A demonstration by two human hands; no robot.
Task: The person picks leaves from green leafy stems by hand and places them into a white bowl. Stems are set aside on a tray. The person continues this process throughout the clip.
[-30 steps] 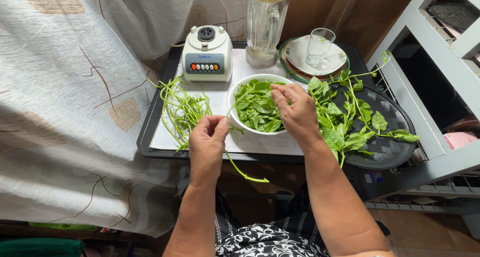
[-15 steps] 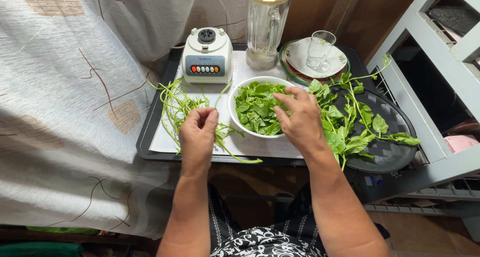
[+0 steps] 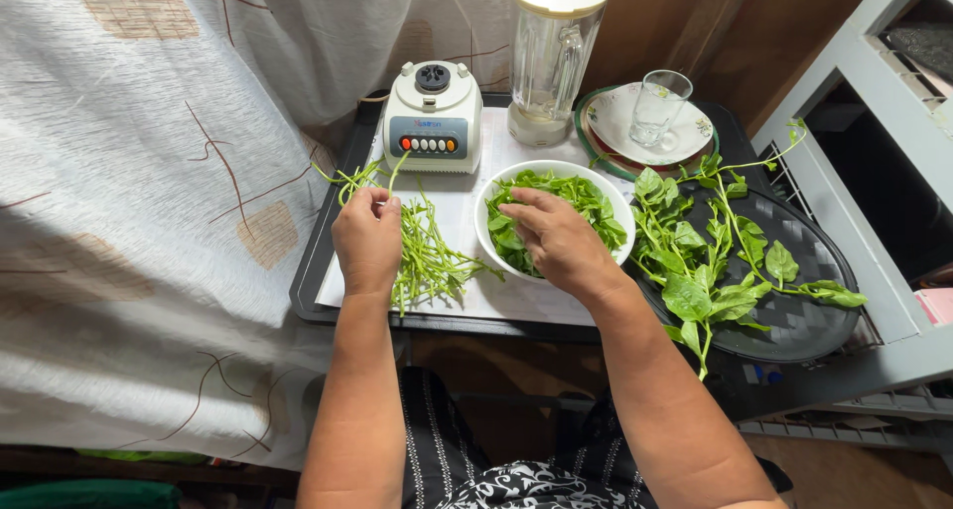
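Note:
My left hand [image 3: 367, 239] pinches a bare green stem [image 3: 395, 172] and holds it over the heap of stripped stems [image 3: 427, 256] on the white sheet. My right hand [image 3: 558, 239] lies palm down over a white bowl [image 3: 613, 199] filled with picked green leaves [image 3: 581, 193]; its fingers are curled into the leaves, and whether they hold any is hidden. To the right of the bowl, leafy green stalks [image 3: 710, 261] lie spread on a dark oval tray [image 3: 809, 271].
A white blender base [image 3: 433, 117] and a clear blender jug [image 3: 549, 58] stand at the back of the black tray [image 3: 316, 261]. A drinking glass [image 3: 661, 107] sits on stacked plates. A patterned curtain [image 3: 129, 201] hangs left; grey shelving [image 3: 874, 102] stands right.
My left hand has moved up and toward the back of the stem heap, carrying the stripped stem with it. My right hand has stayed over the bowl, settling into the leaves.

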